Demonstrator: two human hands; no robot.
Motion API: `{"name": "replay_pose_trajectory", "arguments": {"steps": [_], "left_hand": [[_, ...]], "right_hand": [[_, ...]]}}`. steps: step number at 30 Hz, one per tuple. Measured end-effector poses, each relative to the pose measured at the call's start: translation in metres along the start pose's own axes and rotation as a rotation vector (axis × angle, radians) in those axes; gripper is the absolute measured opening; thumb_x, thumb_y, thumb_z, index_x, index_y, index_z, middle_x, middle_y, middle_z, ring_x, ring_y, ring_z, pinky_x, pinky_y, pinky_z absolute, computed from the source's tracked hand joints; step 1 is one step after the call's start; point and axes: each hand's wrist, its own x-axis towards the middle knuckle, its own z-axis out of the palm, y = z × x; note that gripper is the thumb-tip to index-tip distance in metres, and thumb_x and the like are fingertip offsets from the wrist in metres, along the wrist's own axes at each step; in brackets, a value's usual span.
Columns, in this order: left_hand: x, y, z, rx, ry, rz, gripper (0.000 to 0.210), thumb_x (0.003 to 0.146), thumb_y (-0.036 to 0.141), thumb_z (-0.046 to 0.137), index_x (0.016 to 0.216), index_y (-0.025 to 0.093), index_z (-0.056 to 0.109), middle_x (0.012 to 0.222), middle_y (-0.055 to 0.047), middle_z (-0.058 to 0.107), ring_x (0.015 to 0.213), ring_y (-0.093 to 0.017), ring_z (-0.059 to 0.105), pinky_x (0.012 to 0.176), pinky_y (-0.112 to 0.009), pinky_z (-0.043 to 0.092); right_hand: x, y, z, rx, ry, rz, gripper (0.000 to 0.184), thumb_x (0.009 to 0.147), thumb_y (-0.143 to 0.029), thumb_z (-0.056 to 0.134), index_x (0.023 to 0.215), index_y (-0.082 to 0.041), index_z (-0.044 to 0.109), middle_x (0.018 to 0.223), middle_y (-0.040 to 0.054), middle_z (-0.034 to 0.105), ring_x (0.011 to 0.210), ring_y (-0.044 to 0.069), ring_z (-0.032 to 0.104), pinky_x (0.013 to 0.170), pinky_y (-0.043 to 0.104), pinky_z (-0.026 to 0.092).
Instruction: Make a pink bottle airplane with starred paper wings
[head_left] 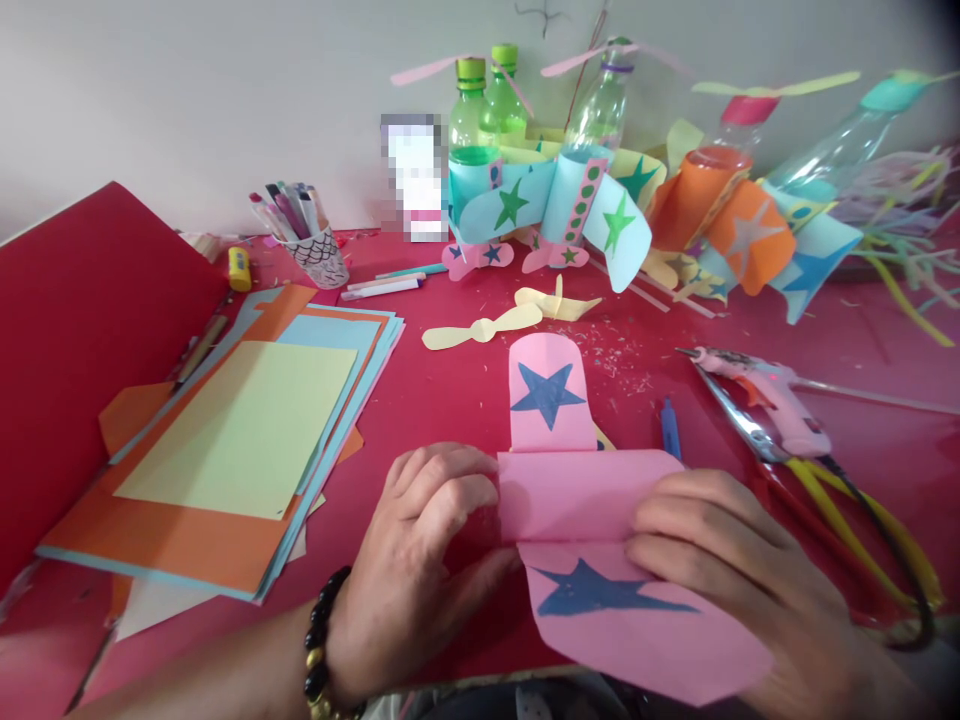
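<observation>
A pink paper piece with a rolled or folded middle lies in front of me. Its far flap and near flap each carry a blue star. My left hand, wearing a dark beaded bracelet, pinches the left edge of the middle part between curled fingers and thumb. On the right end, the fingers of my right hand press over the paper; the thumb is hidden beneath. Just beyond lie a pale yellow paper propeller and another folded yellow piece.
To the right are a pink glue gun, scissors and a blue pen. Decorated bottle planes line the back. Coloured paper sheets are stacked left, near a pen cup and a phone.
</observation>
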Motion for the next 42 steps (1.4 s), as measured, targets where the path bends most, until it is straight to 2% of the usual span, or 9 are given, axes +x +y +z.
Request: {"name": "replay_pose_trajectory", "arguments": {"steps": [4, 7, 10, 15, 20, 24, 28, 34, 42], "left_hand": [[-0.001, -0.001, 0.001, 0.008, -0.003, 0.008, 0.026, 0.09, 0.019, 0.066, 0.11, 0.023, 0.05, 0.116, -0.007, 0.058, 0.109, -0.024, 0.053, 0.093, -0.041, 0.045], [-0.001, -0.003, 0.002, 0.007, -0.004, 0.004, 0.031, 0.087, 0.017, 0.07, 0.11, 0.022, 0.05, 0.117, -0.007, 0.058, 0.11, -0.024, 0.053, 0.093, -0.041, 0.045], [-0.001, -0.004, 0.002, 0.011, 0.005, 0.01, 0.033, 0.086, 0.017, 0.072, 0.11, 0.022, 0.05, 0.117, -0.008, 0.058, 0.11, -0.024, 0.053, 0.092, -0.041, 0.045], [0.0, -0.002, 0.0, 0.01, 0.002, 0.021, 0.026, 0.09, 0.018, 0.066, 0.11, 0.022, 0.05, 0.116, -0.008, 0.06, 0.11, -0.024, 0.053, 0.093, -0.041, 0.046], [0.0, -0.001, 0.0, 0.027, 0.019, 0.024, 0.025, 0.09, 0.02, 0.067, 0.109, 0.022, 0.05, 0.114, -0.007, 0.061, 0.11, -0.023, 0.054, 0.094, -0.04, 0.045], [0.001, -0.001, 0.001, 0.021, 0.009, 0.025, 0.024, 0.091, 0.02, 0.066, 0.109, 0.022, 0.05, 0.114, -0.007, 0.061, 0.11, -0.023, 0.054, 0.094, -0.04, 0.045], [0.002, -0.001, 0.001, 0.012, 0.009, 0.013, 0.023, 0.092, 0.02, 0.064, 0.11, 0.023, 0.05, 0.114, -0.007, 0.061, 0.109, -0.023, 0.055, 0.093, -0.041, 0.046], [0.004, -0.001, 0.001, 0.015, 0.016, 0.025, 0.029, 0.087, 0.018, 0.068, 0.109, 0.022, 0.049, 0.11, -0.007, 0.062, 0.107, -0.024, 0.056, 0.091, -0.041, 0.046], [0.005, 0.0, 0.001, 0.046, 0.012, 0.003, 0.029, 0.086, 0.019, 0.067, 0.109, 0.022, 0.05, 0.111, -0.007, 0.062, 0.105, -0.024, 0.056, 0.089, -0.041, 0.045]], "right_hand": [[-0.005, 0.002, -0.001, 0.014, -0.069, 0.045, 0.023, 0.091, -0.007, 0.049, 0.095, -0.023, 0.066, 0.096, 0.0039, 0.069, 0.089, 0.018, 0.065, 0.088, 0.03, 0.053], [-0.005, 0.003, -0.002, 0.013, -0.073, 0.013, 0.021, 0.091, -0.009, 0.051, 0.099, -0.021, 0.066, 0.097, 0.0049, 0.068, 0.093, 0.019, 0.062, 0.091, 0.032, 0.052], [-0.002, 0.002, -0.001, 0.015, -0.033, -0.005, 0.019, 0.09, -0.007, 0.053, 0.097, -0.019, 0.066, 0.098, 0.006, 0.067, 0.099, 0.02, 0.059, 0.091, 0.034, 0.05], [0.003, -0.001, 0.006, -0.016, 0.097, 0.044, 0.02, 0.088, -0.002, 0.054, 0.087, -0.021, 0.063, 0.101, 0.0062, 0.067, 0.107, 0.021, 0.057, 0.09, 0.032, 0.05], [-0.001, 0.001, 0.009, -0.013, 0.118, 0.022, 0.021, 0.084, -0.002, 0.055, 0.089, -0.02, 0.064, 0.101, 0.0071, 0.067, 0.104, 0.023, 0.06, 0.086, 0.035, 0.053], [-0.003, 0.002, 0.01, 0.016, 0.111, 0.07, 0.024, 0.083, 0.001, 0.055, 0.09, -0.021, 0.063, 0.104, 0.007, 0.065, 0.108, 0.023, 0.058, 0.089, 0.034, 0.052], [0.001, 0.002, 0.01, 0.038, 0.122, 0.034, 0.021, 0.083, 0.0, 0.058, 0.089, -0.02, 0.063, 0.1, 0.0066, 0.065, 0.103, 0.022, 0.06, 0.086, 0.034, 0.052], [0.005, 0.0, 0.013, 0.01, 0.109, 0.083, 0.019, 0.082, 0.001, 0.065, 0.081, -0.018, 0.061, 0.096, 0.0062, 0.064, 0.099, 0.022, 0.06, 0.09, 0.038, 0.05], [0.009, -0.001, 0.014, 0.004, 0.12, 0.101, 0.017, 0.083, -0.004, 0.066, 0.077, -0.018, 0.06, 0.091, 0.0053, 0.064, 0.089, 0.02, 0.06, 0.079, 0.036, 0.05]]}}
